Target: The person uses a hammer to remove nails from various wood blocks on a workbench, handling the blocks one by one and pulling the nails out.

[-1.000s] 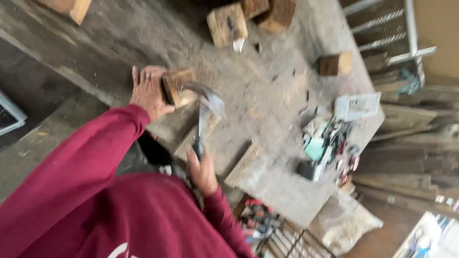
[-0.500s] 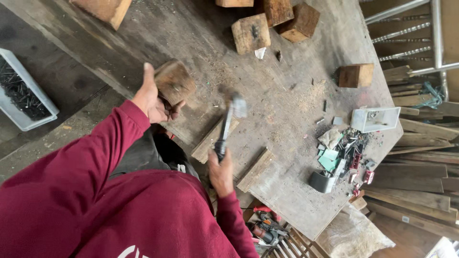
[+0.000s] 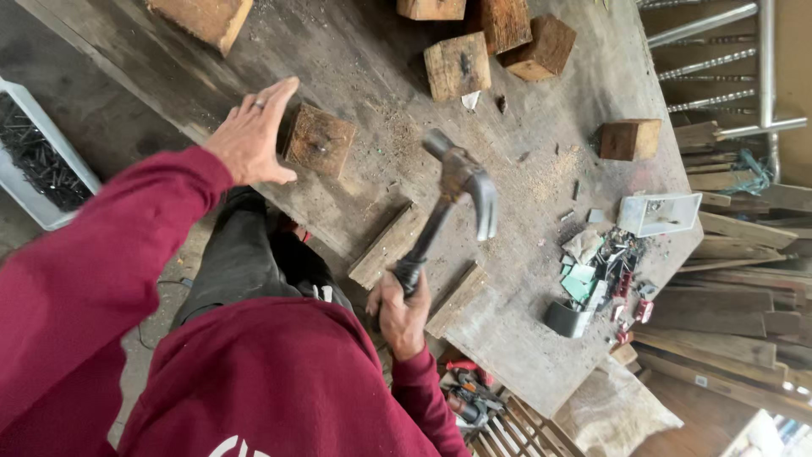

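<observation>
My right hand (image 3: pixel 403 315) grips the dark handle of a claw hammer (image 3: pixel 454 193), whose rusty head is raised above the worn wooden workbench (image 3: pixel 381 51). My left hand (image 3: pixel 251 135) is open with the fingers together, its palm beside a square wooden block (image 3: pixel 320 140) that stands near the bench's near edge. A small nail or mark shows in the top of that block. The hand is next to the block; whether it touches it I cannot tell.
Several more wooden blocks (image 3: pixel 499 42) lie at the far side, one apart (image 3: pixel 628 139) on the right. A small white tray (image 3: pixel 658 213) and a pile of scraps (image 3: pixel 596 275) sit at the right end. A white bin of nails (image 3: pixel 34 161) stands at the left.
The hammer head has swung up and away from the block. My left hand has let go of the block and opened flat beside it.
</observation>
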